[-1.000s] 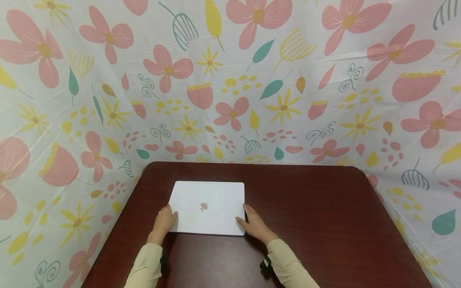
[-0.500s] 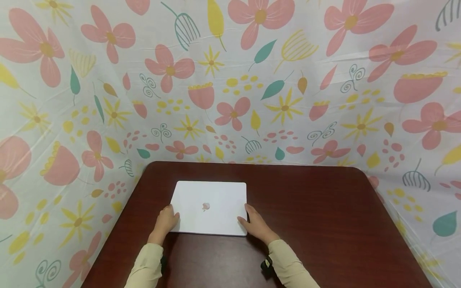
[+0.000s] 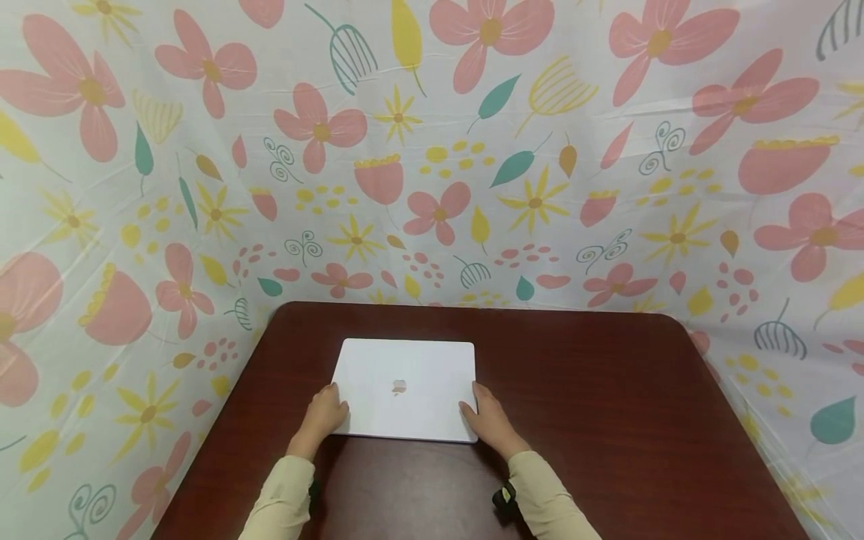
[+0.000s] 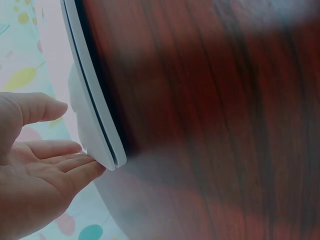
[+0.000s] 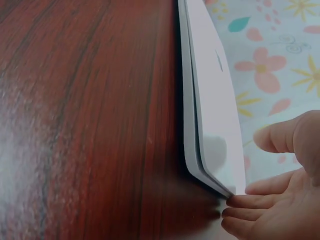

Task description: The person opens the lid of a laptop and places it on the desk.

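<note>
A closed silver laptop (image 3: 405,375) with a logo on its lid lies flat on the dark red-brown table, left of the middle. At its left side edge is my left hand (image 3: 324,412); in the left wrist view the straight fingers (image 4: 80,167) touch the laptop's corner, and the thumb stands off above the lid. My right hand (image 3: 493,420) is at the opposite edge. The right wrist view has its extended fingers (image 5: 255,207) against the near corner, thumb raised apart from the lid. Both palms face inward. The laptop's underside is hidden.
The wood-grain table (image 3: 607,405) has rounded far corners. A floral cloth (image 3: 526,165) hangs behind it and along its sides. Dark straps with small devices (image 3: 505,499) sit at the wrists, by the pale sleeves.
The laptop has slid a little to the right across the table, mostly in the last half second. Both hands have moved right along with it.
</note>
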Motion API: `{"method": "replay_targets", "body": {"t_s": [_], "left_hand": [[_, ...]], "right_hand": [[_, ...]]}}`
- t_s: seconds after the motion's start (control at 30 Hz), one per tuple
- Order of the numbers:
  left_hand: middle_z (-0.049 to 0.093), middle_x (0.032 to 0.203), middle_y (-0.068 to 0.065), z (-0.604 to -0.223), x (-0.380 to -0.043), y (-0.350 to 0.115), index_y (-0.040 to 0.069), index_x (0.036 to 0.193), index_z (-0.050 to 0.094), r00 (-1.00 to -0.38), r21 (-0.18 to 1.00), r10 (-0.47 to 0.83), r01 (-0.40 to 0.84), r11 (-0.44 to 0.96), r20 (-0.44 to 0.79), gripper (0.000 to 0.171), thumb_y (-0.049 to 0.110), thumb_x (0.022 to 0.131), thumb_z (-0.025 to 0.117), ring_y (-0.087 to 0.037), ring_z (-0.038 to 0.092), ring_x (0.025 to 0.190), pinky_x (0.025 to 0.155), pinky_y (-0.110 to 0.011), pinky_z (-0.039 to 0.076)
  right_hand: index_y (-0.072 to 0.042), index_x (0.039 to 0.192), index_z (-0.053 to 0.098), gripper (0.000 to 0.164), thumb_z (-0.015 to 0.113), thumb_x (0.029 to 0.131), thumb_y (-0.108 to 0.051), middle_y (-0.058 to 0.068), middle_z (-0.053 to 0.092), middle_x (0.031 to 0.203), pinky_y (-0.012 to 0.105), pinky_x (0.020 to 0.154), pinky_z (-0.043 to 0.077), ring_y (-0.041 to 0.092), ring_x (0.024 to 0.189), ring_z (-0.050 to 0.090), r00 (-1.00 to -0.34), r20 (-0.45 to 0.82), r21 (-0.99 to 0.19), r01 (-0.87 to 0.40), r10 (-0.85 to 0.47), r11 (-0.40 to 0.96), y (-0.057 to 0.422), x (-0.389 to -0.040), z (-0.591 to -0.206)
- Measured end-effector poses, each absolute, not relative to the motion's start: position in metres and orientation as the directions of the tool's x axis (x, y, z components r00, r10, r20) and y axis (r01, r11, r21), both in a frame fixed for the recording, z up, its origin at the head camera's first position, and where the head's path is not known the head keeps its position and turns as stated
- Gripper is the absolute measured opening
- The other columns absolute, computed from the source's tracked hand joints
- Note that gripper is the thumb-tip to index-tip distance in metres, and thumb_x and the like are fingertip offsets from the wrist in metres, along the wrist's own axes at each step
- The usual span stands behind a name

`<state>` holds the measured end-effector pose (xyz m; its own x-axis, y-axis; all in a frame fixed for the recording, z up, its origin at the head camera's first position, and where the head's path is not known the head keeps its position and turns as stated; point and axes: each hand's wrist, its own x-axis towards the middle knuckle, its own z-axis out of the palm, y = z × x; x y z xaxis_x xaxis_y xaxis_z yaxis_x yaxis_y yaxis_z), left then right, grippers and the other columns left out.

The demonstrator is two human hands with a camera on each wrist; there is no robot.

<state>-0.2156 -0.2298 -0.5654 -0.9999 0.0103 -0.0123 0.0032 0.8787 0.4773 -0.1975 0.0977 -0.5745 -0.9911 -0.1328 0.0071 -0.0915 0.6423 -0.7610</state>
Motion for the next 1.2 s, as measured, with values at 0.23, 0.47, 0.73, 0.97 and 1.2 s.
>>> {"method": "replay_targets", "body": {"t_s": [0.23,0.47,0.73,0.97,1.2], "left_hand": [[0.055,0.113,-0.039,-0.569,-0.215,-0.221,-0.025,0.120,0.047,-0.999,0.491,0.041,0.026,0.871,-0.018,0.047,0.002,0.083,0.057,-0.054,0.056,0.103,0.082,-0.057,0.049],[0.052,0.119,-0.041,-0.570,-0.214,-0.207,-0.024,0.122,0.047,-0.997,0.497,0.079,0.061,0.866,-0.016,0.048,0.003,0.084,0.057,-0.054,0.055,0.107,0.086,-0.058,0.047],[0.044,0.127,-0.045,-0.568,-0.213,-0.192,-0.024,0.127,0.043,-0.993,0.515,0.116,0.087,0.853,-0.025,0.053,0.006,0.086,0.058,-0.055,0.050,0.114,0.093,-0.059,0.044],[0.044,0.127,-0.044,-0.570,-0.211,-0.179,-0.023,0.128,0.044,-0.991,0.526,0.135,0.107,0.844,-0.015,0.053,0.007,0.086,0.058,-0.056,0.051,0.111,0.091,-0.060,0.044],[0.044,0.127,-0.043,-0.571,-0.208,-0.166,-0.022,0.129,0.044,-0.990,0.540,0.140,0.117,0.834,-0.003,0.053,0.007,0.087,0.059,-0.054,0.056,0.104,0.086,-0.057,0.048]], "right_hand": [[0.024,0.132,0.037,0.055,0.058,0.093,-0.009,0.041,0.040,0.134,0.055,0.104,0.035,0.050,0.127,0.041,-0.993,0.059,-0.731,-0.115,-0.106,0.672,0.102,-0.198,-0.577],[0.025,0.128,0.041,0.052,0.057,0.091,-0.008,0.042,0.045,0.128,0.056,0.100,0.038,0.052,0.121,0.046,-0.999,0.045,-0.707,-0.032,-0.001,0.707,0.106,-0.196,-0.572],[0.027,0.124,0.042,0.050,0.056,0.090,-0.007,0.044,0.047,0.123,0.057,0.093,0.044,0.054,0.113,0.050,-0.995,0.048,-0.680,0.031,0.087,0.732,0.112,-0.195,-0.568],[0.029,0.122,0.043,0.049,0.056,0.089,-0.006,0.046,0.048,0.118,0.058,0.092,0.044,0.056,0.111,0.049,-0.991,0.062,-0.664,0.046,0.116,0.747,0.120,-0.195,-0.567],[0.030,0.120,0.043,0.050,0.056,0.088,-0.006,0.046,0.049,0.115,0.060,0.091,0.043,0.059,0.109,0.049,-0.988,0.045,-0.657,0.084,0.150,0.750,0.128,-0.193,-0.564]]}}
